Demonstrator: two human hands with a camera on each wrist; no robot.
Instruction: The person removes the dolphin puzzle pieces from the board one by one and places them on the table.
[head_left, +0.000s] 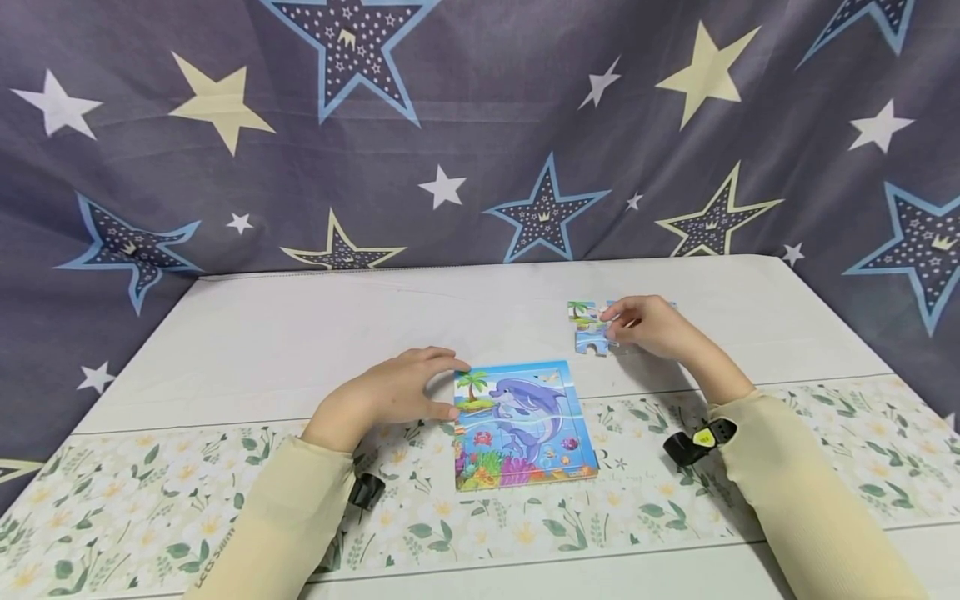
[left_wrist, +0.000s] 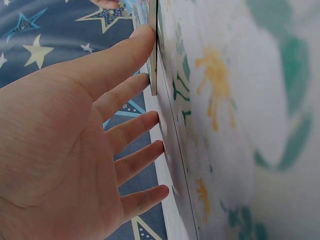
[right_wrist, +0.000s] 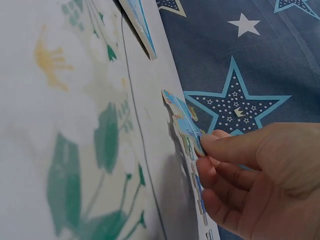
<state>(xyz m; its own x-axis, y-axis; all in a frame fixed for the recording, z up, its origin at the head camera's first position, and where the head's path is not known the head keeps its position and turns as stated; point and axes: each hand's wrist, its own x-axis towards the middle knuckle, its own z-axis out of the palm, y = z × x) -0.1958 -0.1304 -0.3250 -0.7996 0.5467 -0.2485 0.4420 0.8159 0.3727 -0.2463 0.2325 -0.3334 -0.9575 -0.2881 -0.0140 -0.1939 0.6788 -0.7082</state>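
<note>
A square jigsaw puzzle (head_left: 517,425) with dolphins, a palm tree, a crab and coral lies flat in its tray in front of me. Beside its left edge is my left hand (head_left: 401,387), fingers spread and fairly straight. Thumb and index fingertips rest at the tray's edge (left_wrist: 153,75) in the left wrist view. Farther back on the right, my right hand (head_left: 648,325) pinches a blue puzzle piece (right_wrist: 184,117) between thumb and fingers. More loose pieces (head_left: 581,311) lie around and under that hand, which partly hides them.
The table (head_left: 337,317) is white, with a flowered band (head_left: 187,492) across the front part. A dark curtain (head_left: 480,125) printed with stars hangs behind its far edge. Black straps sit at both wrists, over beige sleeves.
</note>
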